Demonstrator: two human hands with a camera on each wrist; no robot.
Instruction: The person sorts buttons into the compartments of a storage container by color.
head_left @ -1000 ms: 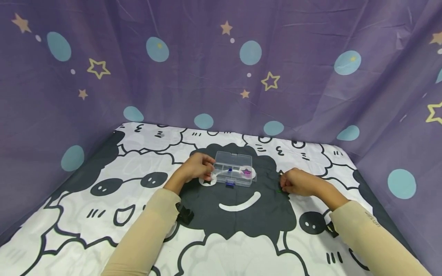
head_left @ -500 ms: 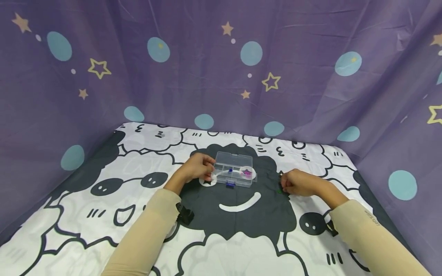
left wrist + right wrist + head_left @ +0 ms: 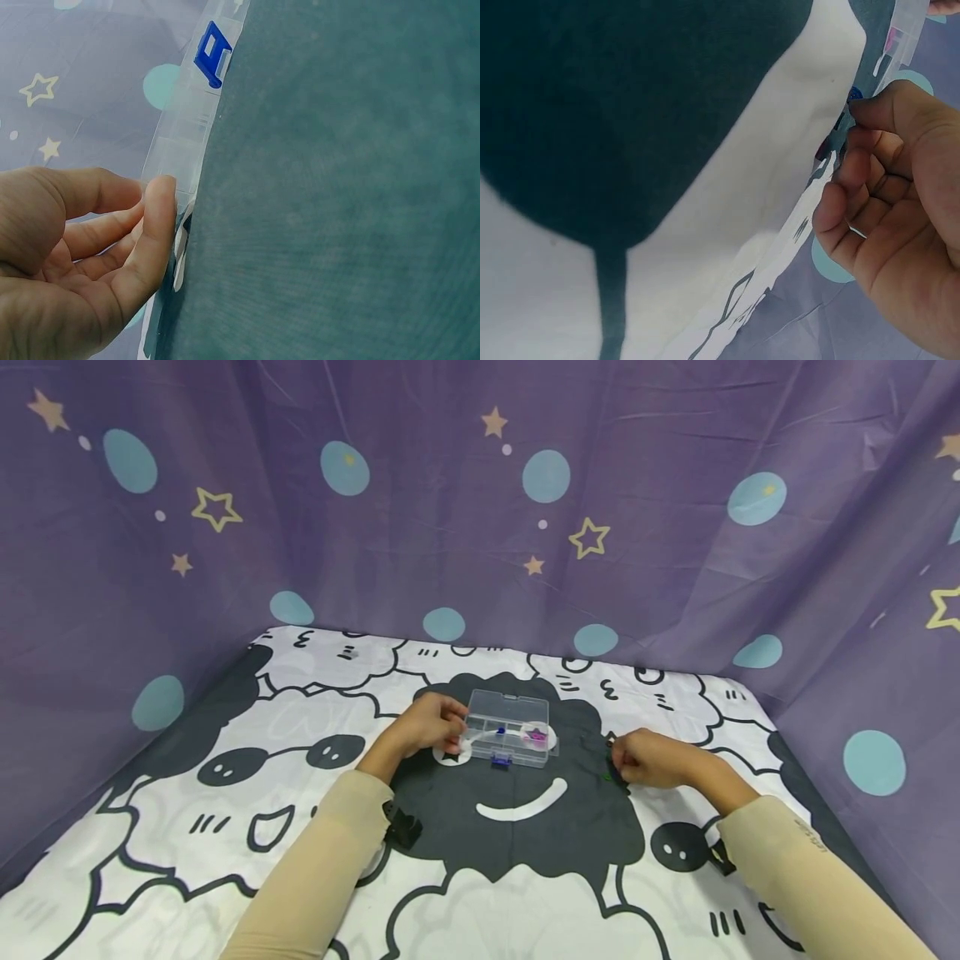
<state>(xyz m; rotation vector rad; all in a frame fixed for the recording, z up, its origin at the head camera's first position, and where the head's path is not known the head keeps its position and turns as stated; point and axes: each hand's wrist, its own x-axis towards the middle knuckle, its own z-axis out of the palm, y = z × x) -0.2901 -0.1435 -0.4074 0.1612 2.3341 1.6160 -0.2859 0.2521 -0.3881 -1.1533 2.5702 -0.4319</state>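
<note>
A clear plastic compartment box (image 3: 486, 747) lies on the printed cloth, its lid (image 3: 508, 706) raised at the back and a blue latch (image 3: 501, 762) at the front. Pink (image 3: 536, 736) shows in its right part, a small blue spot (image 3: 501, 731) near the middle. My left hand (image 3: 431, 724) pinches the box's left end between thumb and fingers; the left wrist view shows this at the corner. To the right, my right hand (image 3: 647, 758) is low at the cloth, fingers curled around small pieces, among them a green bit (image 3: 607, 777) and a blue round piece (image 3: 854, 94). I cannot tell whether it holds one.
The black-and-white cartoon cloth (image 3: 517, 847) covers the table. Behind it and at both sides hangs a purple curtain (image 3: 450, 552) with stars and blue ovals. A black device (image 3: 402, 827) is at the left wrist.
The right hand shifts very slightly, with a little more green showing beside it. The left hand and the box stay where they were.
</note>
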